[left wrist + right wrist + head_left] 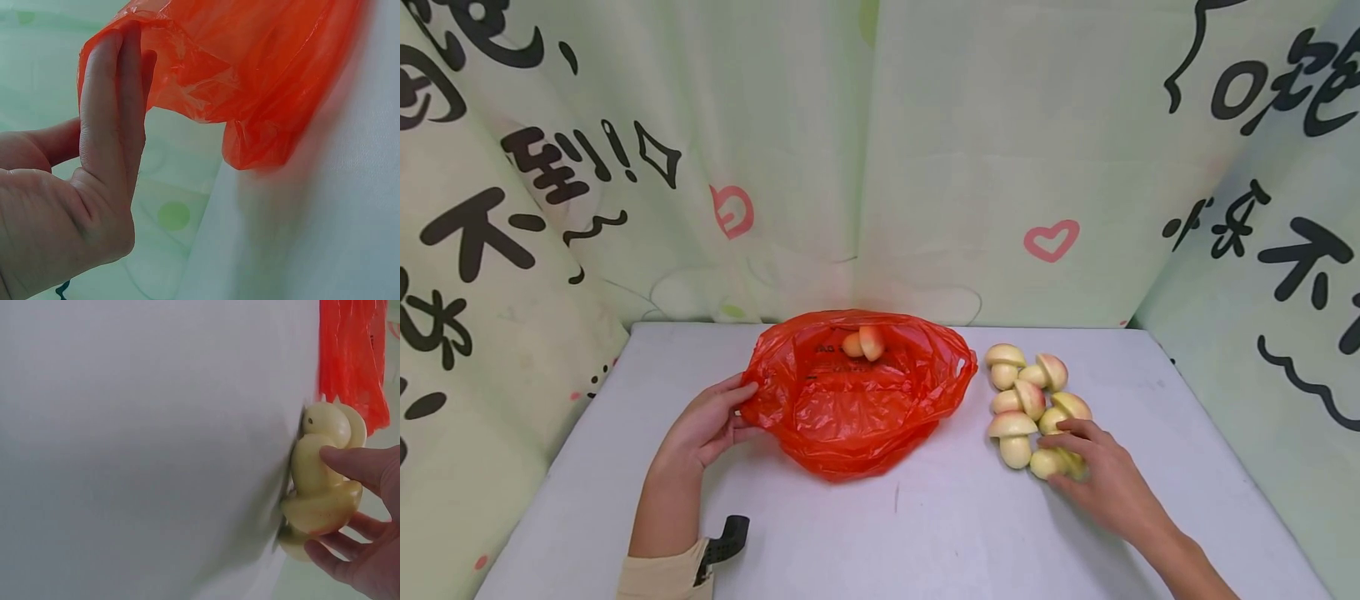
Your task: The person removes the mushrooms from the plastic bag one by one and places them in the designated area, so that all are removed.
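A red plastic bag (857,417) lies on the table with its mouth spread wide. My left hand (711,421) holds the bag's left rim between thumb and fingers; in the left wrist view its fingers (103,112) stretch up along the red film. One toy mushroom (870,342) shows inside the bag. Several cream toy mushrooms with pinkish caps are grouped to the right, among them one upright mushroom (1013,437). My right hand (1105,475) grips the nearest mushroom (312,465), thumb on its stem and fingers at its cap. That hand partly covers it in the head view.
The white table (835,542) ends at a pale green curtain (940,167) with black lettering and pink hearts. Similar cloth hangs at both sides. A black strap (727,537) sticks out at the left cuff.
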`<action>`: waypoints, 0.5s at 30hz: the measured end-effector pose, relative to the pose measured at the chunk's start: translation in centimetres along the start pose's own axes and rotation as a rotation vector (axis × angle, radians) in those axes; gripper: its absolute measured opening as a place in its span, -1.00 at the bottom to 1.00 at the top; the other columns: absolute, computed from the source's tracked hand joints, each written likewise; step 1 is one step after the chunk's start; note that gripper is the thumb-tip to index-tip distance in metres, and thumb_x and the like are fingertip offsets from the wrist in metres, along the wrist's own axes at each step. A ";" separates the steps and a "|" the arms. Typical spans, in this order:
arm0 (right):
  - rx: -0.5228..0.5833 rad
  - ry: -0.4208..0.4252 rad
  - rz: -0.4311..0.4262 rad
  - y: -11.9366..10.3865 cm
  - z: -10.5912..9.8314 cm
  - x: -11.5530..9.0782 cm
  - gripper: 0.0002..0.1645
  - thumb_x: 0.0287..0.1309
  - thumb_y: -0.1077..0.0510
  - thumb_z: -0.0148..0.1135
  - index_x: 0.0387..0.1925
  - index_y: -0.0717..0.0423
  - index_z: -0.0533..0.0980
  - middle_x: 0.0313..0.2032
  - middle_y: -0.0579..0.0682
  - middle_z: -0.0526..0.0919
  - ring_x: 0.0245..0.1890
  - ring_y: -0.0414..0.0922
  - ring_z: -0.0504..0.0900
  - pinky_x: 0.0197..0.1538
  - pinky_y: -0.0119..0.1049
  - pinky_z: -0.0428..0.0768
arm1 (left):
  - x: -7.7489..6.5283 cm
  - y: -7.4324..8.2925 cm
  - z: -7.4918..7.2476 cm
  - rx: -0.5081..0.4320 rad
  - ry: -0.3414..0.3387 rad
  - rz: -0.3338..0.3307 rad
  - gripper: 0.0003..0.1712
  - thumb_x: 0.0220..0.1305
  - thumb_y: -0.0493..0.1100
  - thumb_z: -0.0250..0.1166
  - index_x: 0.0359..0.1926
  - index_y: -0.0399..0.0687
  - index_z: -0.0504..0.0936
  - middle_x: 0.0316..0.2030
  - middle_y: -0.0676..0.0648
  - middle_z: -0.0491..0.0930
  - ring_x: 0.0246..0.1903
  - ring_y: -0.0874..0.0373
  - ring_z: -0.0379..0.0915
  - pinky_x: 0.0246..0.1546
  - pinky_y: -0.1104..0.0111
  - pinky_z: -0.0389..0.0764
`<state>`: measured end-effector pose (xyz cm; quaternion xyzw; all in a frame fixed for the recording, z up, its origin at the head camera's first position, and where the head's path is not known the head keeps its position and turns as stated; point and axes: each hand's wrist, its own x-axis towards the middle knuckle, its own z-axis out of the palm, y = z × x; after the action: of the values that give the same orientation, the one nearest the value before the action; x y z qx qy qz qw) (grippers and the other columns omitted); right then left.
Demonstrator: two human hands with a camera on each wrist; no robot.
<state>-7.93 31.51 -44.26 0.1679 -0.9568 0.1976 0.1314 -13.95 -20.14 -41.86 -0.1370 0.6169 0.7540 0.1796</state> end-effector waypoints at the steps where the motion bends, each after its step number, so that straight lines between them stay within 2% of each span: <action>1: 0.002 0.000 0.001 0.0 0.0 0.0 -0.42 -0.25 0.26 0.73 -0.07 -0.06 0.75 0.09 0.09 0.63 0.07 0.16 0.63 -0.07 0.11 0.59 | 0.0 0.0 0.0 -0.001 0.000 -0.001 -0.34 0.61 0.00 0.12 0.61 0.03 0.22 0.16 -0.03 0.63 -0.07 0.15 0.76 -0.03 0.26 0.78; 7: 0.021 -0.001 0.008 -0.2 -0.2 0.0 -0.38 -0.27 0.28 0.73 -0.03 -0.03 0.75 0.14 0.17 0.59 0.05 0.20 0.64 -0.08 0.18 0.61 | 0.0 0.0 0.0 -0.003 -0.004 -0.002 -0.33 0.61 0.00 0.13 0.61 0.03 0.22 0.19 -0.04 0.62 -0.06 0.14 0.75 -0.02 0.25 0.78; 15: 0.024 -0.009 0.028 -0.5 -0.5 -0.1 -0.37 -0.24 0.26 0.73 0.00 -0.04 0.74 0.15 0.16 0.58 0.06 0.21 0.63 -0.07 0.18 0.60 | 0.1 -0.1 0.0 0.010 0.000 -0.004 -0.34 0.61 0.00 0.13 0.60 0.05 0.23 0.23 -0.07 0.59 -0.05 0.15 0.75 -0.01 0.26 0.77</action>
<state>-7.60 31.30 -43.70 0.1571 -0.9572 0.2102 0.1222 -14.02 -20.10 -41.95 -0.1372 0.6204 0.7505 0.1820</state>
